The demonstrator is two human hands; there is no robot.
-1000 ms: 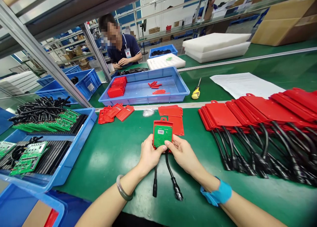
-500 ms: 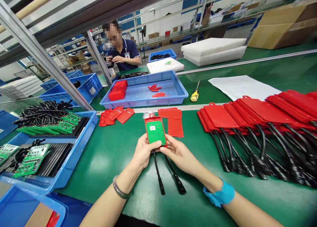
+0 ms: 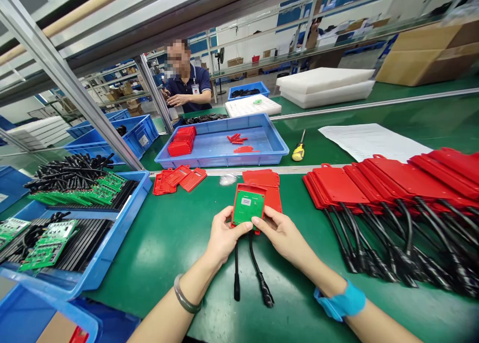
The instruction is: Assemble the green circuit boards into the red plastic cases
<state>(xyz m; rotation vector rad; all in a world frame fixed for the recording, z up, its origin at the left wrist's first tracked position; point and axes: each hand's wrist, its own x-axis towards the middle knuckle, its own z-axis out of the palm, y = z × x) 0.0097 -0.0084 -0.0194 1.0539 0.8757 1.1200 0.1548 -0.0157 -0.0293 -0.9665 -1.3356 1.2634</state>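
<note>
Both my hands hold a red plastic case point(image 3: 248, 206) with a green circuit board seated in it, just above the green mat. My left hand point(image 3: 223, 236) grips its lower left edge, thumb on the board. My right hand point(image 3: 281, 234) pinches its lower right corner. Two black cables point(image 3: 258, 275) hang from the case's bottom edge and lie on the mat between my wrists. Flat red lids point(image 3: 266, 179) lie right behind the case.
A row of closed red cases with black cables point(image 3: 389, 183) fills the right. Blue bins of green boards point(image 3: 56, 228) stand at left. A blue tray point(image 3: 220, 143), loose red parts point(image 3: 179, 177), a yellow screwdriver point(image 3: 298, 152) and paper point(image 3: 370, 141) lie beyond. A person works across the bench.
The case tilted left and came nearer half a second ago, then turned back upright and slightly right. Both hands kept hold of it; the cables swung along.
</note>
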